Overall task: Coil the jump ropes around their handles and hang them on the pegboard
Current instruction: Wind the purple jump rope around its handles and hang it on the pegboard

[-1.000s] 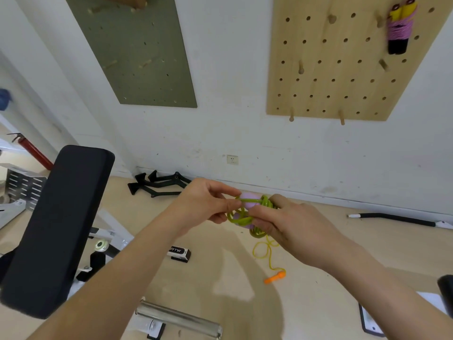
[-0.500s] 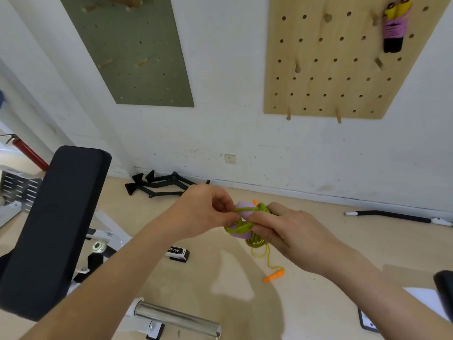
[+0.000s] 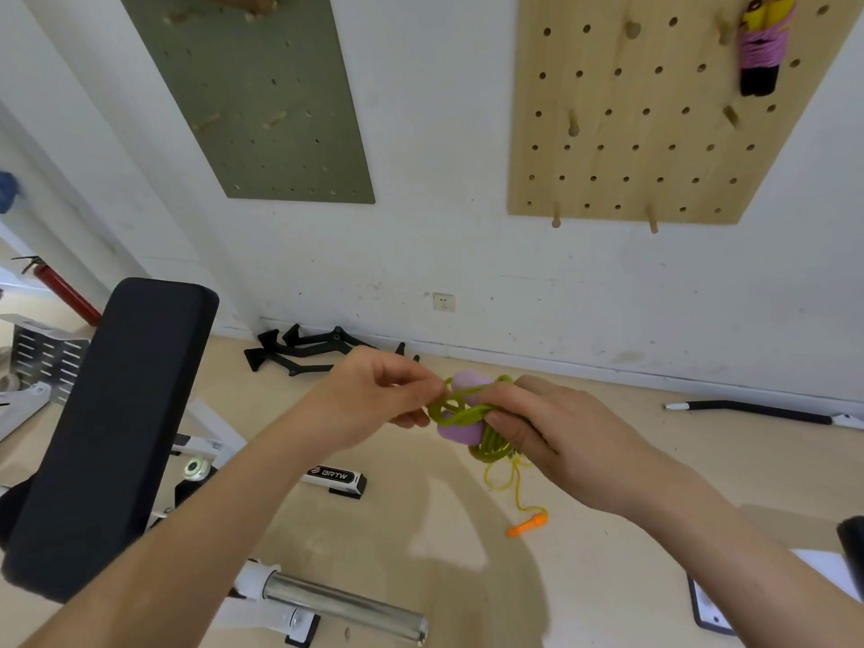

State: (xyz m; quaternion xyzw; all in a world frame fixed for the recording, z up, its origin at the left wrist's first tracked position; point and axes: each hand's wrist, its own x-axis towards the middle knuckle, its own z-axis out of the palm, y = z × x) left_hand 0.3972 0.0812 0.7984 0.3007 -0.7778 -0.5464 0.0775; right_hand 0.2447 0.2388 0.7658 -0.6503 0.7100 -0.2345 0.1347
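Note:
A green jump rope (image 3: 460, 411) is coiled around its lilac handles (image 3: 458, 430), held in front of me above the floor. My right hand (image 3: 547, 427) grips the bundle from the right. My left hand (image 3: 374, 395) pinches a strand of the green rope at the bundle's left side. A loose tail hangs below, ending in an orange tip (image 3: 527, 527). On the wooden pegboard (image 3: 622, 175) at the upper right, a coiled pink rope with yellow and black handles (image 3: 761, 49) hangs from a peg.
A black padded bench (image 3: 117, 413) with a chrome bar (image 3: 346, 610) stands at the left. Black cable handles (image 3: 304, 350) lie by the wall. A green pegboard (image 3: 262, 100) hangs at the upper left. A black-and-white bar (image 3: 757, 411) lies at the right.
My left hand has pulled the green strand slightly left and up, tightening it on the bundle. The view has tilted a little, so the pegboards sit higher.

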